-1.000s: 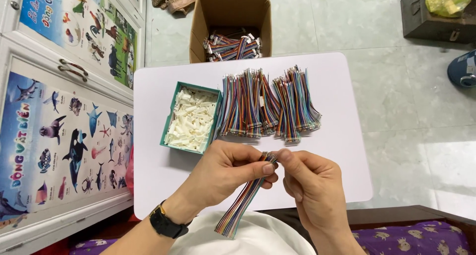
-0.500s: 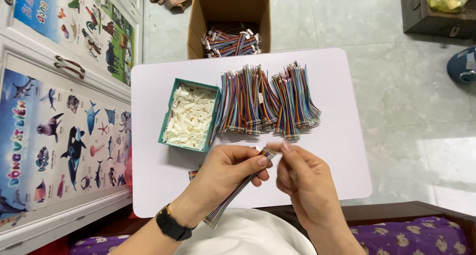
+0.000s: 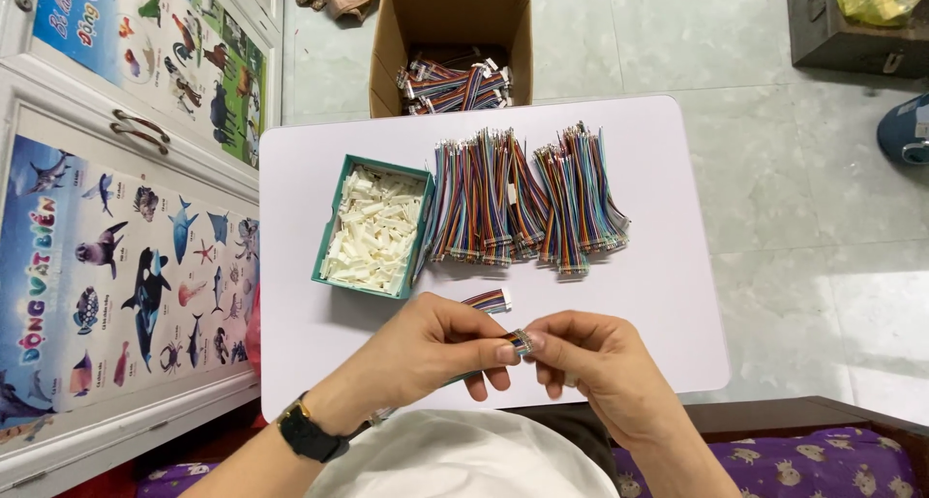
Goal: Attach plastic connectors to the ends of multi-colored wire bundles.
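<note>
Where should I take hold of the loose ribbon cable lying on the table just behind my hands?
Probably by the striped wire band of the loose ribbon cable, just short of its white plug end, which points right. It lies flat and apart from the wire bundles, so come from above, pinching across its flat width. The left hand is nearest; the right hand also pinches another cable's end.

A: State the colours beside the green box (image 3: 334, 229).
B: White plastic pieces (image 3: 374, 230) fill it. Right of it, the wire bundles (image 3: 523, 200) show rainbow stripes.
A: And the surface beneath the box?
B: The table (image 3: 668, 295) is plain white. Behind the box, the carton (image 3: 451, 19) is brown.
</note>
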